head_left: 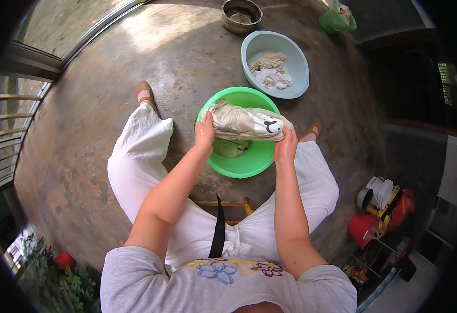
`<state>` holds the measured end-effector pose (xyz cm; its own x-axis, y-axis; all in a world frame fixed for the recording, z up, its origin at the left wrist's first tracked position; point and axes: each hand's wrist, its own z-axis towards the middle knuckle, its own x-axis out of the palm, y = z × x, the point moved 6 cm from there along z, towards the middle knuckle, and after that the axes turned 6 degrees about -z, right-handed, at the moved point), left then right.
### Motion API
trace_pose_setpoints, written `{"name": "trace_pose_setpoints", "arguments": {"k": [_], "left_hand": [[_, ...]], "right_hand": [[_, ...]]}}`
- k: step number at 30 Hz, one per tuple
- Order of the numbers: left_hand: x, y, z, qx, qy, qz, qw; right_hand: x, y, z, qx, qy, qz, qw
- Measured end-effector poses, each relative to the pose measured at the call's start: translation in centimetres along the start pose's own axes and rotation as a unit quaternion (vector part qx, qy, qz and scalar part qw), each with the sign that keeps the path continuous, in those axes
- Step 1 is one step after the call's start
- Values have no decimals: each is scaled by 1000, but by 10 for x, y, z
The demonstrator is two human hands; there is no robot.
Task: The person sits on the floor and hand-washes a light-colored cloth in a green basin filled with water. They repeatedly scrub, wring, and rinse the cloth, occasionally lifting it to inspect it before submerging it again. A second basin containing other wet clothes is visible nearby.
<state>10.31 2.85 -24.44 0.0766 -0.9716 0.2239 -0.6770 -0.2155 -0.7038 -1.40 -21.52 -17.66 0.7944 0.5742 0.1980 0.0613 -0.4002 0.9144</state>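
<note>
A bunched, pale cloth (233, 121) is stretched over the green basin (257, 160), its long axis running left to right and dipping slightly toward the right; a printed black-and-white face sits near the right end. The left hand (204, 130) is closed on the left end, and the right hand (286, 146) grips the opposite end from below.

The floor (77, 151) is bare, stained concrete, sunlit toward the top, with slatted railings (9, 130) at left and a leafy plant (56, 284) below them.

Inside the green basin lies a light green cloth (231, 148). The pale blue basin (297, 65) just beyond holds two cloths (one beige, one white). Past it stands a round pot (232, 24), its contents probably dark liquid, though too dim to be sure.
</note>
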Motion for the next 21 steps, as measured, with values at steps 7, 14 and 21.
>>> {"name": "trace_pose_setpoints", "arguments": {"k": [7,14,21], "left_hand": [[28,-6,-9,102,149,164,970],[46,-22,-58,129,185,600,768],[33,-1,-42,192,178,619,741]], "right_hand": [[24,31,-5,67,90,131,985],[44,62,-23,76,186,107,974],[56,64,-36,107,218,-16,970]]}}
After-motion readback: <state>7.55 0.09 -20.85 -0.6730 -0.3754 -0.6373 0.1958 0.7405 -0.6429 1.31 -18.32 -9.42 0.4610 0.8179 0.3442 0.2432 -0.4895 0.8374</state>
